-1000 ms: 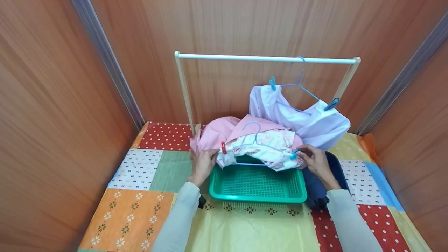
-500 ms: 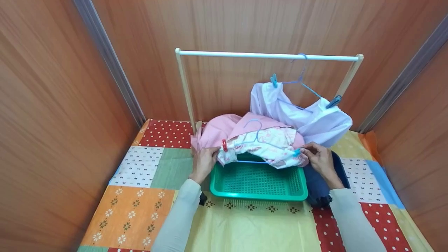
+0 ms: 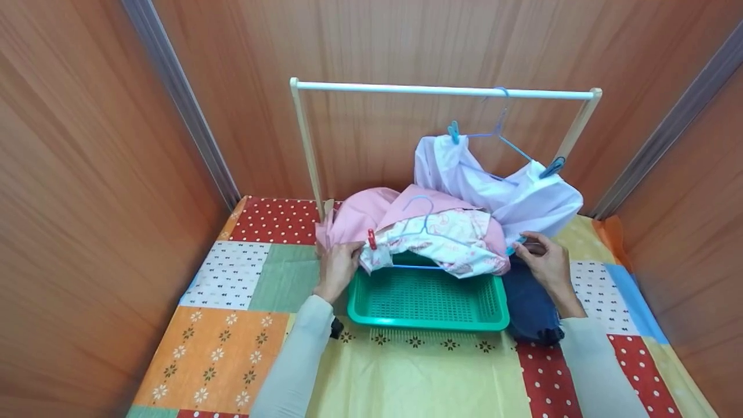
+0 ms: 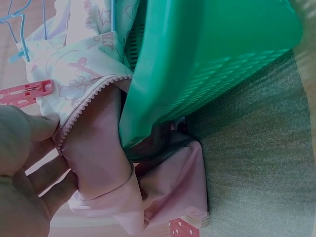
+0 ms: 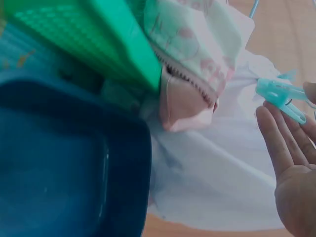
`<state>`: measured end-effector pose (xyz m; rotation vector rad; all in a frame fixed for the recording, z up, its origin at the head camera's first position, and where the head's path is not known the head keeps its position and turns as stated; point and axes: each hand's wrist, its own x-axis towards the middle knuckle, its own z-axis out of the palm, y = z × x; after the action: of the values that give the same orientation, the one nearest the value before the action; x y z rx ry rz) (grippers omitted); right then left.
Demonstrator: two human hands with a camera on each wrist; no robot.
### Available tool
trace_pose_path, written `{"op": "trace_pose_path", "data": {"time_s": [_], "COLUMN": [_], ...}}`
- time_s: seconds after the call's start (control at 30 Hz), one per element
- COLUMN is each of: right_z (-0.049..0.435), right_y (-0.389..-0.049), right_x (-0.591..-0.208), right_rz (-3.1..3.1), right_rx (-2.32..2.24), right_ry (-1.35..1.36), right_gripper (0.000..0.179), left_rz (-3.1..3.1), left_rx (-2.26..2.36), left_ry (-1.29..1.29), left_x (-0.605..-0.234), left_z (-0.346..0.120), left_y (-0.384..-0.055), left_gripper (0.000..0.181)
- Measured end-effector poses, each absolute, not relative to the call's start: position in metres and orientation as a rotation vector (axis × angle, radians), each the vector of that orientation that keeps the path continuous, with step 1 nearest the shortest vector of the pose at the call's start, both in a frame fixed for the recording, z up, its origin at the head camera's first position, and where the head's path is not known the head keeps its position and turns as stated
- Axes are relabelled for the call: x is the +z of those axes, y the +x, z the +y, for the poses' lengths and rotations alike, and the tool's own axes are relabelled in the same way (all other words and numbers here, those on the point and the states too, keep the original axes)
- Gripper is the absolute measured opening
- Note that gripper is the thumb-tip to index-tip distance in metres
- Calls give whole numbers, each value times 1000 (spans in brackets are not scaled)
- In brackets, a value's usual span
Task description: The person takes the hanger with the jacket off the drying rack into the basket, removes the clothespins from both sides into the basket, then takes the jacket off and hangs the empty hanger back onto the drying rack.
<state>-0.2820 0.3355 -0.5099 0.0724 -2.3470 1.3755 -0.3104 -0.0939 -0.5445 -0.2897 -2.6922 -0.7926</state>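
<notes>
Basket (image 3: 428, 326): on bench (image 3: 418, 377), clock centre
Tub (image 3: 529, 313): 3 o'clock, beside basket
Near garment (image 3: 464, 229): 12 o'clock, on hanger (image 3: 418, 267), over basket's far edge
Rack (image 3: 441, 89): 12 o'clock, behind near garment
Far garment (image 3: 505, 200): 1 o'clock, hung from rack
Left hand (image 3: 338, 268): 10 o'clock, on near garment
Right hand (image 3: 548, 264): between 2 and 3 o'clock, at peg (image 5: 273, 91)

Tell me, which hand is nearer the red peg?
Left. The left hand holds the garment just beside the red peg; the right hand is past the garment's other end, holding a blue peg.
</notes>
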Motion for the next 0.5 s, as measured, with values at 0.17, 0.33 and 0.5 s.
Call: {"op": "trace_pose_path", "data": {"time_s": [0.17, 0.33, 0.5], "right_z": [355, 371, 380], "right_y": [-286, -290, -290], "right_x": [-525, -541, -554], "right_rz": [-2374, -2430, -2612], "right_rx": [1264, 1150, 1046], "right_ry": [62, 28, -17], "right_gripper": [34, 36, 39], "left_rz": [-2696, -2684, -2696], "left_rx": [-778, -777, -791], "left_ry": [-287, -296, -288], "left_x": [-545, -544, -545], "left_z": [-94, -94, -95], "left_y": [-310, -312, -311], "left_gripper": [21, 21, 21]}}
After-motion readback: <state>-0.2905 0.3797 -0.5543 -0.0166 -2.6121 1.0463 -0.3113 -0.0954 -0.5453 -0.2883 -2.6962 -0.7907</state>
